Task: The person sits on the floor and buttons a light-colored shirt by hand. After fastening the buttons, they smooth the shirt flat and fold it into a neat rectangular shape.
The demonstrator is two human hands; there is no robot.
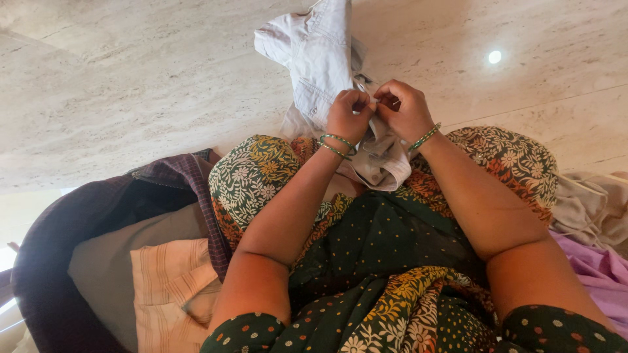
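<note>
A pale grey-white shirt lies stretched from my lap out over the marble floor. My left hand and my right hand are both pinched on the same spot of the shirt's edge, close together, fingers curled tight. Each wrist carries green bangles. My knees are under a green and orange flower-patterned cloth, and the lower part of the shirt rests between them.
A heap of clothes lies at my left: a dark purple checked garment, a grey piece and a peach striped one. At my right lie a beige cloth and a lilac cloth. A light spot reflects on the floor.
</note>
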